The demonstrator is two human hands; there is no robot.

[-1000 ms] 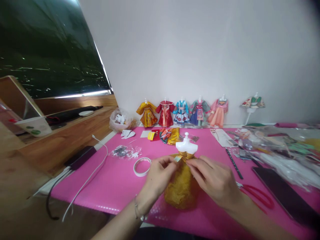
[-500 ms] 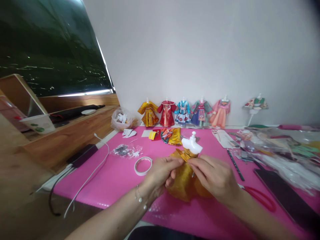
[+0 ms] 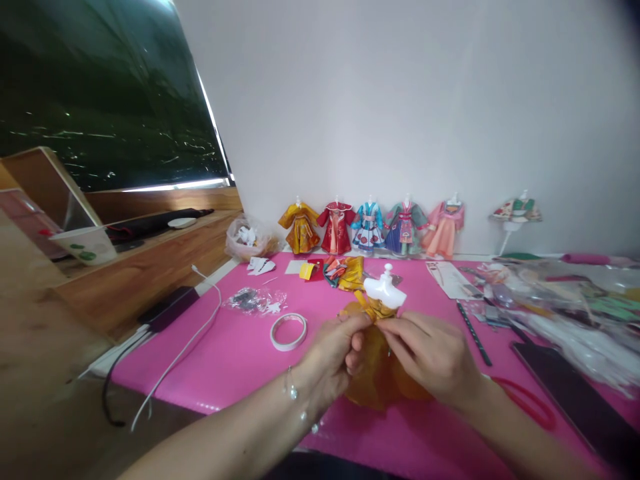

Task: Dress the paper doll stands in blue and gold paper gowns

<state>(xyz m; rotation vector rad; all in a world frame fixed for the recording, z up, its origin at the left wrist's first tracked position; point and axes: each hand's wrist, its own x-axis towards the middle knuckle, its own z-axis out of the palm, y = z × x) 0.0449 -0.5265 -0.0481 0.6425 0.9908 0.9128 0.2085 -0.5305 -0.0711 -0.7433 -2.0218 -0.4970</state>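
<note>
Tipped slightly rightward since a second ago, with a white dress form leaning just beyond the fingertips and the left hand drawn in close to the right hand. Both hands pinched on the waist of a gauzy gold dress worn by the form, with the skirt spreading below and between them over a pink tabletop. Beside the left hand, a white tape roll. Near the right wrist, a red-handled tool, partly hidden. Well ahead of both hands, five small costumes in a row against the wall.
</note>
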